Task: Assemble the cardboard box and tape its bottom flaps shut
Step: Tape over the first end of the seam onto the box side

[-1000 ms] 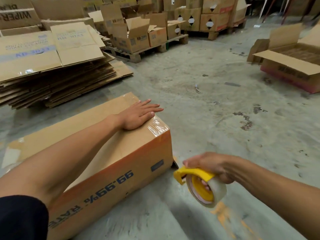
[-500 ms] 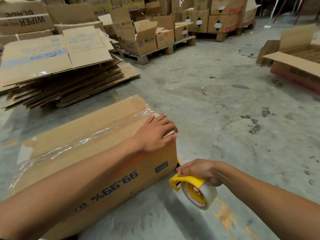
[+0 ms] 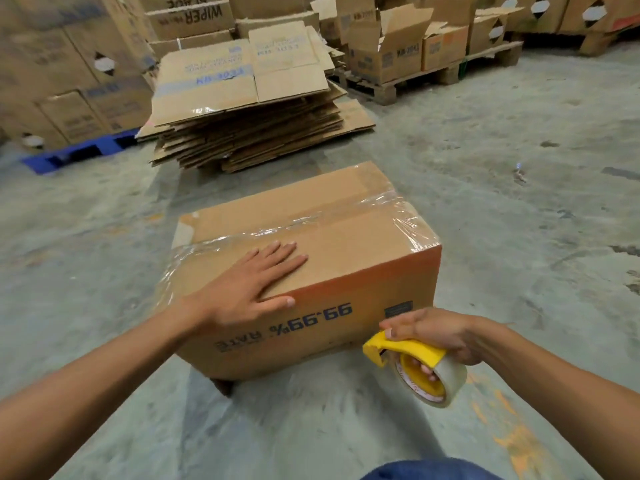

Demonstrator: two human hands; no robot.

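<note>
A brown cardboard box (image 3: 346, 258) with an orange band and upside-down blue print stands on the concrete floor in front of me. Clear tape (image 3: 363, 216) runs along the seam of its upward-facing flaps and wraps over the right end. My left hand (image 3: 249, 285) lies flat on the near left part of the top, fingers spread, thumb over the front edge. My right hand (image 3: 436, 332) grips a yellow tape dispenser (image 3: 419, 367) with a clear roll, held just off the box's near right corner.
A stack of flattened cartons (image 3: 249, 109) lies right behind the box. Wooden pallets with open boxes (image 3: 398, 53) stand at the back right, stacked cartons (image 3: 69, 71) and a blue pallet (image 3: 76, 152) at the left. Bare concrete floor (image 3: 519, 202) spreads to the right.
My left hand has slid from the box's right end toward its left along the top. The view has swung left, so the box sits centred. The dispenser stays near the box's corner.
</note>
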